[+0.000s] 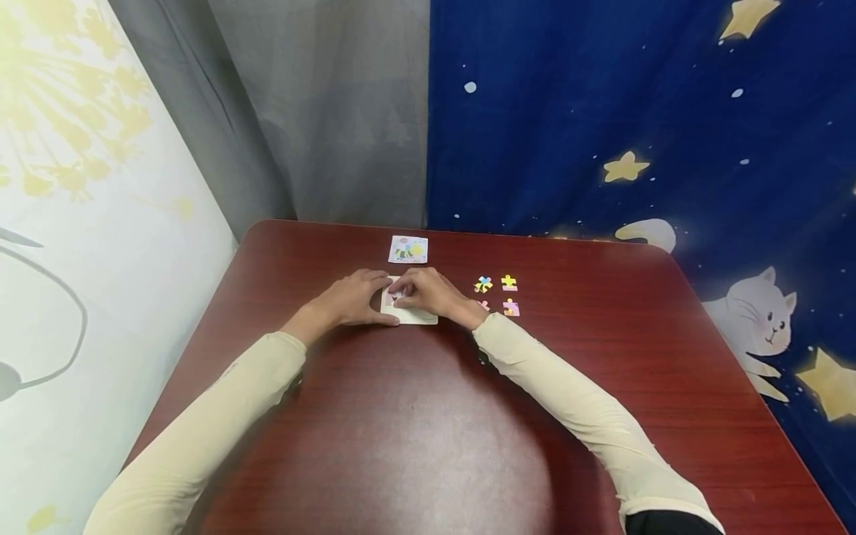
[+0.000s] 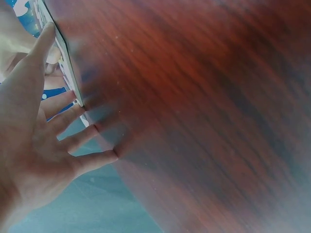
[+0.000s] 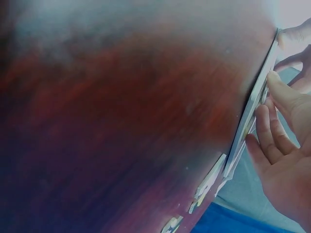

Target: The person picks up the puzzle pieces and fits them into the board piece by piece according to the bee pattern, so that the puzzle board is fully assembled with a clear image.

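Note:
A small cream-coloured puzzle board (image 1: pixel 420 319) lies flat on the dark red table. Along its left side rests my left hand (image 1: pixel 357 299), the thumb at the near edge and the spread, mostly straight fingers by the far corner. My right hand (image 1: pixel 429 291) reaches over the board from the right, thumb and fingertips bent together. They pinch a pinkish jigsaw puzzle piece (image 1: pixel 395 297) against the left part of the board; the hand covers much of both. In the right wrist view the right fingers (image 3: pixel 265 128) stay low against the board's face (image 3: pixel 252 109).
Right of the board lie several loose jigsaw pieces: a blue and yellow one (image 1: pixel 484 284), a yellow one (image 1: pixel 509 282), a pink one (image 1: pixel 511 307) and another partly behind the right wrist. A picture card (image 1: pixel 408 250) with a bee lies beyond the board, near the table's far edge.

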`<action>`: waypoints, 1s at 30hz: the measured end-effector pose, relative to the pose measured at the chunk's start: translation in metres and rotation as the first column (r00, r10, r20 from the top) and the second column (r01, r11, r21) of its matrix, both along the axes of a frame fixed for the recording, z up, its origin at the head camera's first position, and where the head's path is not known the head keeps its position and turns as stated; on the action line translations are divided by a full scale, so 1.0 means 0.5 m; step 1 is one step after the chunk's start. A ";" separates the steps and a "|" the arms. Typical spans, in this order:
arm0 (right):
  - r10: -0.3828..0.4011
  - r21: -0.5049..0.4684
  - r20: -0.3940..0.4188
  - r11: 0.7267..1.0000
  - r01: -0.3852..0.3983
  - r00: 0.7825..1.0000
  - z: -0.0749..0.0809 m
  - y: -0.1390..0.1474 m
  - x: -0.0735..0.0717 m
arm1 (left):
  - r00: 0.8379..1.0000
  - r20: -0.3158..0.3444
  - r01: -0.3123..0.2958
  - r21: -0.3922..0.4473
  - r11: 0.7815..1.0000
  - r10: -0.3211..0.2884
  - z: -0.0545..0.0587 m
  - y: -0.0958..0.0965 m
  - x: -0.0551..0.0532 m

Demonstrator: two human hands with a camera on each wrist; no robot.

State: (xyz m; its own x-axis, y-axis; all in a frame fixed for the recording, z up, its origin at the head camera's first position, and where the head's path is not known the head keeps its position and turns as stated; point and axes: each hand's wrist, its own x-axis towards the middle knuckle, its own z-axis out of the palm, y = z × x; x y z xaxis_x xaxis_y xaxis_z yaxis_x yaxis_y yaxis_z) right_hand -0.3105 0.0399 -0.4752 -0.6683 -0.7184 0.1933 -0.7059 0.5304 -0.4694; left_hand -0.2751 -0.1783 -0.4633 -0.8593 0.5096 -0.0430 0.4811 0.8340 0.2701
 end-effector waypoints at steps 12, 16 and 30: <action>0.014 0.032 0.004 0.999 -0.015 1.000 0.000 -0.004 0.006 | 1.000 0.012 0.015 -0.001 1.000 -0.015 0.000 -0.005 0.006; 0.033 0.028 -0.022 0.999 -0.032 0.999 -0.004 -0.007 0.004 | 0.999 0.002 0.040 -0.013 0.999 -0.040 0.000 -0.013 0.010; 0.020 0.120 -0.104 0.993 -0.007 0.994 0.003 0.000 0.003 | 0.999 0.007 0.053 0.007 0.999 -0.053 -0.005 -0.016 -0.002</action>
